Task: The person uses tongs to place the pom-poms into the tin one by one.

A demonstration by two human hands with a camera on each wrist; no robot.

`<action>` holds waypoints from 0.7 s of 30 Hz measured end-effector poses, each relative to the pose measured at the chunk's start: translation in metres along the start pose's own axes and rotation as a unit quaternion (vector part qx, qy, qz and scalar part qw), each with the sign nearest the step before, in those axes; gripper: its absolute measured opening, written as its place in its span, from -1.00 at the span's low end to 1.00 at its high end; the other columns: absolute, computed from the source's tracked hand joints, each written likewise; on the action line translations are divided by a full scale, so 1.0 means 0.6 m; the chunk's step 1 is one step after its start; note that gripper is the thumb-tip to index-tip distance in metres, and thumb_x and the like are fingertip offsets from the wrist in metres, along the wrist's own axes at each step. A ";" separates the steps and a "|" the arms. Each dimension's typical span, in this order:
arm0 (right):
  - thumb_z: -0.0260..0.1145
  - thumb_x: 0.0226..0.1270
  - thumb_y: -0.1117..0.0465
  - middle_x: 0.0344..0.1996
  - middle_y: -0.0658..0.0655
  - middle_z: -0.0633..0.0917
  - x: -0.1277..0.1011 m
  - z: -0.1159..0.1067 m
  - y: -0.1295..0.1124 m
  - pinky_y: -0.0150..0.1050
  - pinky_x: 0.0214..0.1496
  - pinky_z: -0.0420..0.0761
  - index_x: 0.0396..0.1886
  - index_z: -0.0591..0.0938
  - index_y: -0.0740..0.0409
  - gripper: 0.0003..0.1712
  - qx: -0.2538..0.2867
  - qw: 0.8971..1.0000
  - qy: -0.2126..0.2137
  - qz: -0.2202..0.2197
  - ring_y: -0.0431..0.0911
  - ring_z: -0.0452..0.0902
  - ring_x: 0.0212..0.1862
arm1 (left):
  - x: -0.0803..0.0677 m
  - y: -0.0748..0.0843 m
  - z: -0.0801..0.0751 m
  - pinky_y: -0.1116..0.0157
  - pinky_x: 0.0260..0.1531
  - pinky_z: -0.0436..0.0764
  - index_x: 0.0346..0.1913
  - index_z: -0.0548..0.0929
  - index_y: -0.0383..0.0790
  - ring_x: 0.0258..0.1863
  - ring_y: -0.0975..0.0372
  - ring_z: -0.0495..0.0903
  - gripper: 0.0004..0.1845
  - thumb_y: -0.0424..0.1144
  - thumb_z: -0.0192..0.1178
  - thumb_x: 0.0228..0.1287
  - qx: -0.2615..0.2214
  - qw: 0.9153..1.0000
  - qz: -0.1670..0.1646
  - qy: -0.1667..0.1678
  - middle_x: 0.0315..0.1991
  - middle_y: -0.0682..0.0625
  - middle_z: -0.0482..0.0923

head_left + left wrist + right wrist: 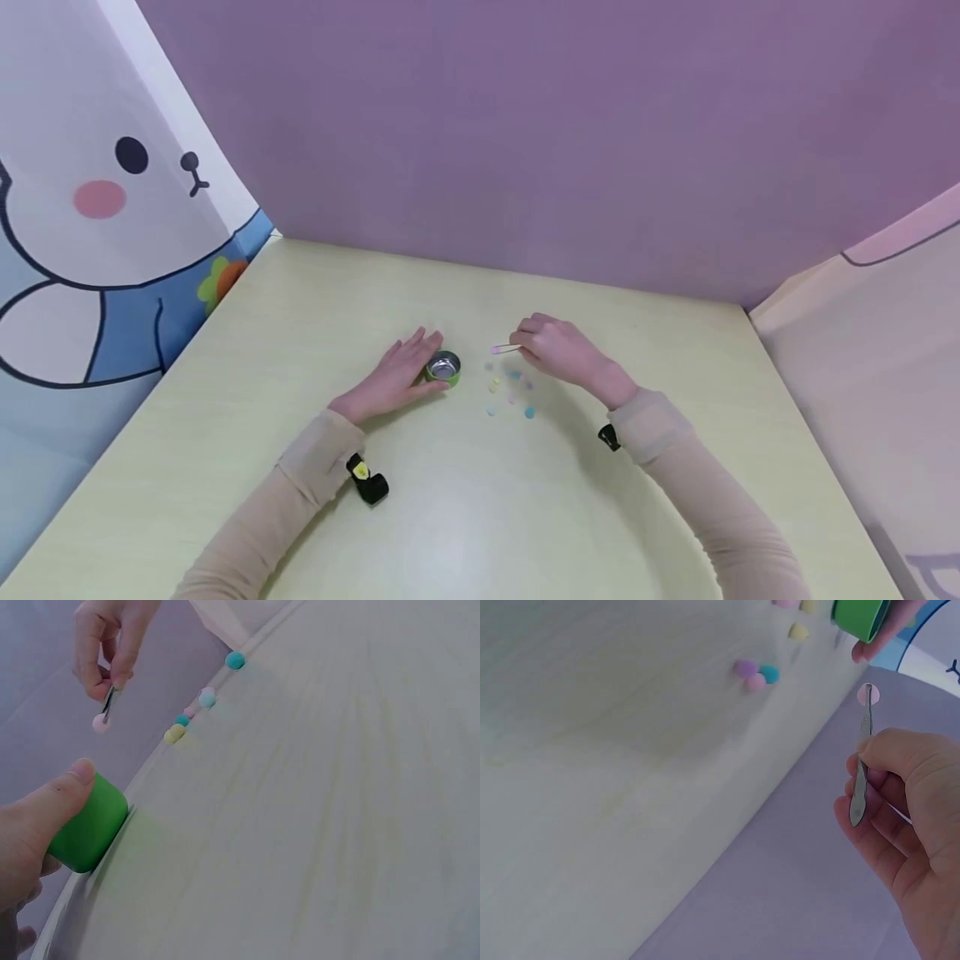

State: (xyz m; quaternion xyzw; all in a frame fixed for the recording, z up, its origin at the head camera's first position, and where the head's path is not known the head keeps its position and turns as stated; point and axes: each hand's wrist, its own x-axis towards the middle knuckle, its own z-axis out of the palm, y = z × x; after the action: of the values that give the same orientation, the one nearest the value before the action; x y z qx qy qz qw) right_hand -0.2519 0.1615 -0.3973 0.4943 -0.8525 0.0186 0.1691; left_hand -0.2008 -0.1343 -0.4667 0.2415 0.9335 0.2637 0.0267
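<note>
My left hand (397, 377) steadies a small round green tin (443, 367) on the table, the tin between thumb and fingers. Its inside is shiny metal, and its mouth faces up. In the left wrist view the thumb (66, 796) lies along the tin's green side. To the right, my right hand (558, 346) pinches metal tweezers (863, 769) between thumb and fingers, raised above the tabletop. A pale pink ball (868, 694) is gripped in the tweezers' tips, which point left toward the tin.
Several small coloured balls lie on the table right of the tin, among them a teal ball (529, 412), a purple ball (746, 668) and a yellow ball (799, 631). A purple panel (525, 150) rises along the table's (450, 517) far edge.
</note>
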 end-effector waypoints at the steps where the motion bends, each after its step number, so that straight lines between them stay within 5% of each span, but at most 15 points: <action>1: 0.38 0.17 0.43 -0.34 0.05 0.75 0.004 0.000 -0.001 -0.31 -0.32 0.71 -0.30 0.74 0.17 -0.86 0.001 1.000 -0.001 -0.001 -0.08 0.62 -0.29 | 0.001 0.000 0.000 -0.24 0.55 -0.09 0.55 0.04 -0.34 0.60 -0.13 -0.10 -0.07 0.13 0.18 0.35 0.002 1.000 0.001 0.000 0.57 -0.23 0.03; 21: 0.38 0.23 0.36 -0.26 0.05 0.77 0.057 0.002 -0.019 -0.32 -0.22 0.74 -0.18 0.77 0.14 -0.82 0.004 0.999 -0.049 -0.006 -0.10 0.65 -0.22 | 0.021 0.002 0.001 -0.22 0.57 -0.08 0.56 0.03 -0.28 0.62 -0.06 -0.13 -0.06 0.16 0.18 0.35 0.008 1.000 0.012 0.004 0.59 -0.15 0.03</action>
State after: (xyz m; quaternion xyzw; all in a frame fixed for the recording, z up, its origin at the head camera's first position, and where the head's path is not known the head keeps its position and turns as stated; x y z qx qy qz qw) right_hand -0.2581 0.1270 -0.3897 0.5006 -0.8566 -0.0029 0.1248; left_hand -0.2111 -0.1270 -0.4657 0.2517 0.9326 0.2578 0.0185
